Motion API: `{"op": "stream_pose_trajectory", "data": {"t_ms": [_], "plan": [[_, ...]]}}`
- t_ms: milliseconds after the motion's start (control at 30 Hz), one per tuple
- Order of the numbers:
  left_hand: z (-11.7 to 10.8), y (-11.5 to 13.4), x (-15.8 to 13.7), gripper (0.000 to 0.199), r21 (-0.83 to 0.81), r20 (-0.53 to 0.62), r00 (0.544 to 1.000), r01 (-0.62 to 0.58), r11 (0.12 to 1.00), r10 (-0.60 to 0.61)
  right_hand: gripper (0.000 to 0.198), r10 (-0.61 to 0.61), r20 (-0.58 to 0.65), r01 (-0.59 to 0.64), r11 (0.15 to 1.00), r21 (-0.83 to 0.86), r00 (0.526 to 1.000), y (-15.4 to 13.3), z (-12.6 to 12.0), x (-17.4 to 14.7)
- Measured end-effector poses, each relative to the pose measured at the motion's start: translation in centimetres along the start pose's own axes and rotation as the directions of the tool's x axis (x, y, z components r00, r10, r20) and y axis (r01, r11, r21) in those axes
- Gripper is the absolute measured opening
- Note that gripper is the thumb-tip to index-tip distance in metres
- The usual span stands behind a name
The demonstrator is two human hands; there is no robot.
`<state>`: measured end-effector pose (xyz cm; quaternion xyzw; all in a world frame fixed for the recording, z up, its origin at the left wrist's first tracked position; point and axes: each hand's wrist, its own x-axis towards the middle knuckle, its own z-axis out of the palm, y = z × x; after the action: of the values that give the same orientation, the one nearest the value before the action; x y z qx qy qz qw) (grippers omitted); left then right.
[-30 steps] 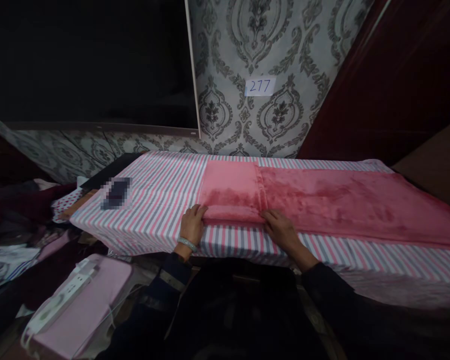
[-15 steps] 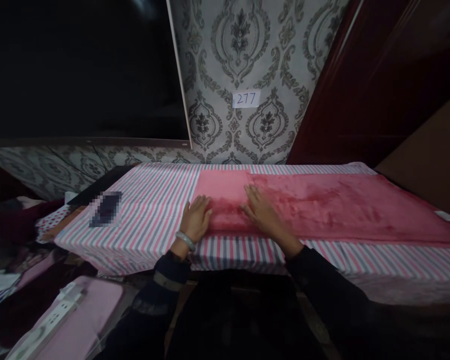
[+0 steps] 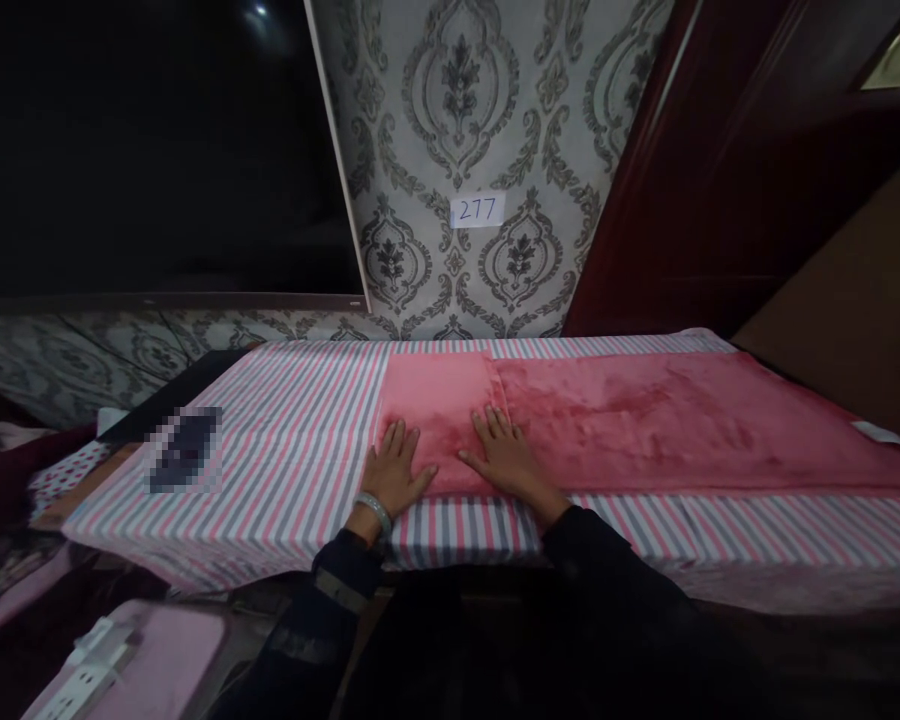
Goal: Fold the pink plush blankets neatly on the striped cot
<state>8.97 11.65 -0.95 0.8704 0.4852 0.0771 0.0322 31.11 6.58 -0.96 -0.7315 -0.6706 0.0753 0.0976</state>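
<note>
A long pink plush cloth (image 3: 645, 420) lies spread over the striped tablecloth (image 3: 292, 430). Its left end is folded over into a smoother, lighter panel, and a white tag shows at its far right. My left hand (image 3: 397, 470), with a bangle at the wrist, rests flat with fingers spread on the left edge of the folded panel. Flat and spread as well, my right hand (image 3: 506, 455) presses on the panel close to the fold's inner edge. Neither hand grips anything.
A dark blurred-out object (image 3: 185, 450) lies on the tablecloth at left. Behind the table are a large television (image 3: 157, 150), patterned wallpaper and a paper label (image 3: 478, 210) reading 277. A power strip (image 3: 86, 680) lies on a pink surface (image 3: 169, 650) at lower left.
Both hands have slid down the folded panel toward the near edge and now lie flatter. The camera view has shifted slightly.
</note>
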Motion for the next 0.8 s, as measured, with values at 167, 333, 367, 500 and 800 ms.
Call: {"op": "stream_pose_trajectory", "data": {"t_ms": [167, 333, 367, 500, 800], "plan": [[0.2, -0.2, 0.2, 0.071, -0.039, -0.043, 0.999, -0.004, 0.999, 0.002, 0.084, 0.006, -0.002, -0.006, 0.999, 0.038, 1.0, -0.2, -0.4, 0.0], [0.7, -2.6, 0.4, 0.065, -0.188, -0.191, 0.982, -0.042, 0.981, 0.005, 0.074, 0.03, 0.028, -0.033, 0.995, 0.099, 0.999, -0.4, -2.5, -0.4], [0.9, -3.2, 0.3, 0.064, -0.219, -0.241, 0.97, -0.038, 0.975, -0.017, 0.073, 0.03, 0.002, -0.03, 0.994, 0.104, 1.0, -0.4, -2.9, -0.6], [1.7, -4.6, -0.4, 0.061, -0.246, -0.287, 0.957, -0.025, 0.969, -0.048, 0.071, -0.052, -0.067, 0.057, 0.995, 0.077, 0.996, -0.2, -2.6, -2.3], [1.0, -5.0, -0.7, 0.062, -0.236, -0.052, 0.997, 0.045, 0.971, -0.059, 0.068, -0.12, 0.034, 0.115, 0.985, 0.128, 0.992, 2.2, -0.7, -2.3]]}}
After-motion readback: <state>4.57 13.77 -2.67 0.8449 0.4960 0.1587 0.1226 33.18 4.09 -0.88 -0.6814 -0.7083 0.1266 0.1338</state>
